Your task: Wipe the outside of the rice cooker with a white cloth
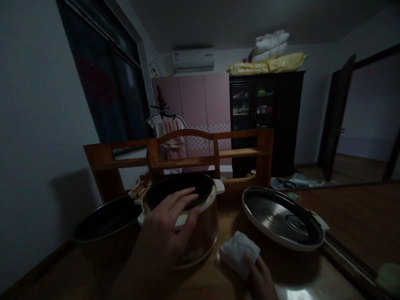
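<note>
Nearest me, my right hand (261, 277) touches the near corner of a white cloth (239, 252), just right of the cooker (204, 227); I cannot tell if it grips. My left hand (168, 233) lies spread, holding nothing, on the cooker's near rim. The lid (281, 216) lies upturned farther right. I can read no lettering.

Home bedroom: wardrobe (200, 108); hung clothes (171, 133)
</note>
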Demonstrator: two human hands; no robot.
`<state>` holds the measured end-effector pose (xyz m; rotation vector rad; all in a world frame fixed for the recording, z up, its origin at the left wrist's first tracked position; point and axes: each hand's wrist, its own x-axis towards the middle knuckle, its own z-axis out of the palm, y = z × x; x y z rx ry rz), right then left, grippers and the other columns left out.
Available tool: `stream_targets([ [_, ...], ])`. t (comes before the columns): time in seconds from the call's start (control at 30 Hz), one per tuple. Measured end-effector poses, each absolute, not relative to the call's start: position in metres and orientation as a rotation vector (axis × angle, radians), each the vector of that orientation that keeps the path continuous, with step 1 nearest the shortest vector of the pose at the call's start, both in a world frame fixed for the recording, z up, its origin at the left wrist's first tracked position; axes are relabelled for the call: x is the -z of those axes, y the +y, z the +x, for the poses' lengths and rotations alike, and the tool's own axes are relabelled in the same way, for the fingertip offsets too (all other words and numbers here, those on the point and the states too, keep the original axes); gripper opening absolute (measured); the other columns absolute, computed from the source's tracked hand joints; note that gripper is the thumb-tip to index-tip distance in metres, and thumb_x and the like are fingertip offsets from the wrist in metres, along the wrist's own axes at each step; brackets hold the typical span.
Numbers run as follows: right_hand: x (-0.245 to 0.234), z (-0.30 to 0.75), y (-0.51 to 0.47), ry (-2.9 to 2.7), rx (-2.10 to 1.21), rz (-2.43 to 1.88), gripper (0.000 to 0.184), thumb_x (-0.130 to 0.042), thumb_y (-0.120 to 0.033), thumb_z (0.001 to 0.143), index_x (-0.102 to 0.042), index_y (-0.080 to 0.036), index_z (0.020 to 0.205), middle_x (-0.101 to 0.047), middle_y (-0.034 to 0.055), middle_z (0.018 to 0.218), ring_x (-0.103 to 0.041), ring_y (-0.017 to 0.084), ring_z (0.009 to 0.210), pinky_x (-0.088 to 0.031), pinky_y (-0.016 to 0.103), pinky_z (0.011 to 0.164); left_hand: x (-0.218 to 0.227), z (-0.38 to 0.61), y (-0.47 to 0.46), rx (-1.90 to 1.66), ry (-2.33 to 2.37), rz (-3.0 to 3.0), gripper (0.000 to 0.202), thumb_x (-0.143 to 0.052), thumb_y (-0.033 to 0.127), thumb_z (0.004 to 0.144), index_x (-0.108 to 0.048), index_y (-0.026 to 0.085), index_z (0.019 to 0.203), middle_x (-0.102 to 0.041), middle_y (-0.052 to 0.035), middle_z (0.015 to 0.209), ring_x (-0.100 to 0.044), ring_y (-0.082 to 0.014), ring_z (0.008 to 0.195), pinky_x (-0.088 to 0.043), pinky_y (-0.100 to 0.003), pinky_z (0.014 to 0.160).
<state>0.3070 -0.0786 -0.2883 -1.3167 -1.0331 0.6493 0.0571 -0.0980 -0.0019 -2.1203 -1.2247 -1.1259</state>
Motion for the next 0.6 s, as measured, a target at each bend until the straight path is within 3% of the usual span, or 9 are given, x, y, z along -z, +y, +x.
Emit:
stream_targets([
  [0.07,0.28,0.306,-0.08,-0.978,-0.739,-1.336,0.047,-0.076,-0.06,0.061,-0.082,-0.028,0.094,-0.076,0.0081,0.121,-0.052,0.044,0.137,-0.04,0.05,0.117,0.005,0.072,-0.072,0.943,-1.393,-2.017,0.036,-0.05,0.044,0.103,-0.071,0.018,0.117,-0.074,-0.013,0.115,-0.07,-0.0295,0.107,-0.057,-0.044,0.089],
  [0.17,0.263,0.303,-0.081,-0.838,-0.922,-1.34,0.056,-0.073,-0.069,0.065,-0.081,-0.023,0.098,-0.077,0.0099,0.116,-0.057,0.04,0.132,-0.047,0.047,0.11,0.018,0.091,-0.044,0.655,-1.611,-1.97,0.051,-0.04,0.054,0.105,-0.071,0.015,0.091,-0.075,-0.0128,0.085,-0.073,-0.0308,0.082,-0.056,-0.042,0.071],
  [0.23,0.253,0.301,-0.08,-0.76,-1.005,-1.317,0.062,-0.074,-0.071,0.065,-0.08,-0.021,0.101,-0.077,0.0107,0.117,-0.056,0.039,0.133,-0.048,0.044,0.108,0.027,0.096,-0.033,0.546,-1.638,-1.982,0.06,-0.035,0.06,0.104,-0.068,0.014,0.085,-0.072,-0.0137,0.076,-0.073,-0.032,0.074,-0.053,-0.04,0.063],
  [0.4,0.257,0.301,-0.076,-0.751,-0.981,-1.364,0.063,-0.075,-0.075,0.06,-0.081,-0.023,0.094,-0.075,0.0113,0.124,-0.054,0.042,0.136,-0.047,0.046,0.11,0.038,0.088,-0.021,0.362,-1.402,-2.053,0.056,-0.057,0.066,0.093,-0.065,0.011,0.09,-0.07,-0.0134,0.079,-0.072,-0.0321,0.073,-0.047,-0.036,0.057],
  [0.5,0.268,0.303,-0.075,-0.785,-0.879,-1.321,0.053,-0.076,-0.07,0.064,-0.083,-0.026,0.093,-0.074,0.0098,0.126,-0.053,0.042,0.137,-0.045,0.047,0.112,0.038,0.083,-0.021,0.339,-1.373,-2.041,0.053,-0.062,0.064,0.091,-0.065,0.011,0.091,-0.069,-0.0126,0.079,-0.071,-0.0319,0.072,-0.045,-0.035,0.056],
  [0.6,0.272,0.308,-0.077,-0.833,-0.855,-1.297,0.047,-0.085,-0.061,0.053,-0.083,-0.029,0.088,-0.076,0.0084,0.122,-0.053,0.043,0.136,-0.045,0.046,0.113,0.037,0.084,-0.021,0.34,-1.373,-2.044,0.053,-0.062,0.064,0.091,-0.064,0.011,0.09,-0.068,-0.012,0.077,-0.071,-0.0318,0.071,-0.043,-0.035,0.055],
])
